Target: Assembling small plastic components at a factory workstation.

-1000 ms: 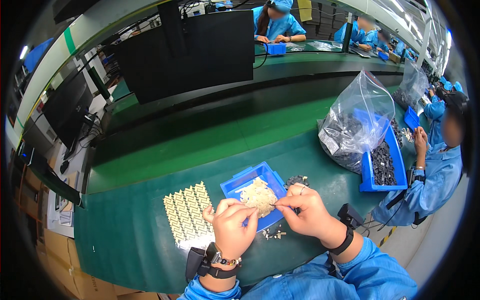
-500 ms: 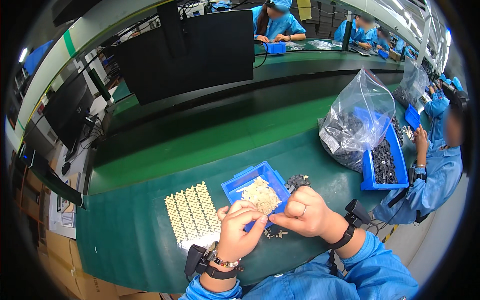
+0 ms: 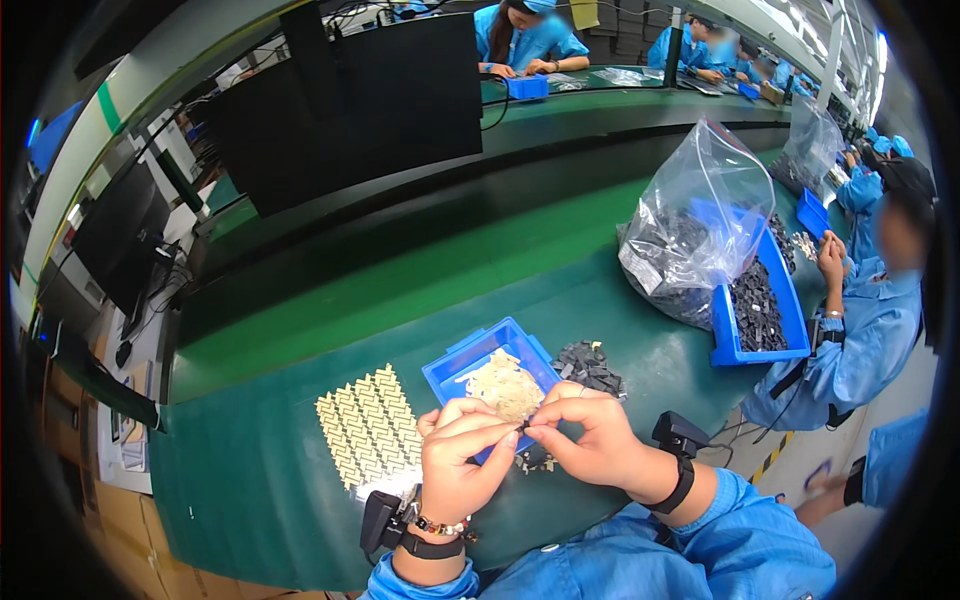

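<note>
My left hand (image 3: 462,462) and my right hand (image 3: 592,440) meet fingertip to fingertip over the near edge of a small blue tray (image 3: 437,377). Both pinch a small black piece (image 3: 523,426), largely hidden by the fingers. Thin cream-coloured pieces (image 3: 508,385) lie heaped in the tray. To its left is a flat sheet of yellow pieces (image 3: 365,425) in a zigzag pattern. A pile of black pieces (image 3: 590,370) lies against the tray's right side, and more small dark bits (image 3: 537,460) show under my right hand.
A large clear bag of dark parts (image 3: 668,260) leans on a blue bin (image 3: 722,340) filled with black pieces. A dark monitor (image 3: 345,110) hangs over the far side of the green table (image 3: 250,480). A co-worker in blue (image 3: 850,330) sits at the right, others farther back.
My right hand's fingers have uncurled from a near fist into a pinch. The small black piece now shows between my fingertips. The whole view has shifted slightly.
</note>
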`<state>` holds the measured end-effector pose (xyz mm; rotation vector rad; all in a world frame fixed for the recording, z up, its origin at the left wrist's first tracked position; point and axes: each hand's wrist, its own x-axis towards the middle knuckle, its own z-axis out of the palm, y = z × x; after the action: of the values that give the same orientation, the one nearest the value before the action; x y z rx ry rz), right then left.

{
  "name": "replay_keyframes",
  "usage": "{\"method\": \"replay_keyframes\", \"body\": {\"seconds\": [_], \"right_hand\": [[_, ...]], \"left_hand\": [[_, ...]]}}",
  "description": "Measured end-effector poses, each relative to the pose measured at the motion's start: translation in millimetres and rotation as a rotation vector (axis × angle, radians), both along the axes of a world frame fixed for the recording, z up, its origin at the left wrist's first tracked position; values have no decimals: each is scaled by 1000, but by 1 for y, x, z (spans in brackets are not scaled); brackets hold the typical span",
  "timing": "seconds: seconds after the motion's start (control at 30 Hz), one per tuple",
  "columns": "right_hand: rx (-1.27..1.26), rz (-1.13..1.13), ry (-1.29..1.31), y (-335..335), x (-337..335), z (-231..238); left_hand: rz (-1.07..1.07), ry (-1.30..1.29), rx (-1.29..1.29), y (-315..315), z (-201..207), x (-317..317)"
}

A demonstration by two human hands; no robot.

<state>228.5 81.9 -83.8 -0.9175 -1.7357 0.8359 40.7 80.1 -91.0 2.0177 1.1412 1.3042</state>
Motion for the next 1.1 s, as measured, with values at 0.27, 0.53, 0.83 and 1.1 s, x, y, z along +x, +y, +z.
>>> {"method": "replay_keyframes", "body": {"seconds": [0.27,0.53,0.83,1.1], "right_hand": [[74,-249,-39,-3,48,-8],[56,-262,-617,-5,104,-14],[5,-284,-589,-6,101,-35],[654,-146,-245,-4,70,-18]], "left_hand": [[265,37,27,-3,-4,1],[285,64,42,-5,-2,7],[272,73,18,-5,-4,8],[7,101,194,-4,1,8]]}}
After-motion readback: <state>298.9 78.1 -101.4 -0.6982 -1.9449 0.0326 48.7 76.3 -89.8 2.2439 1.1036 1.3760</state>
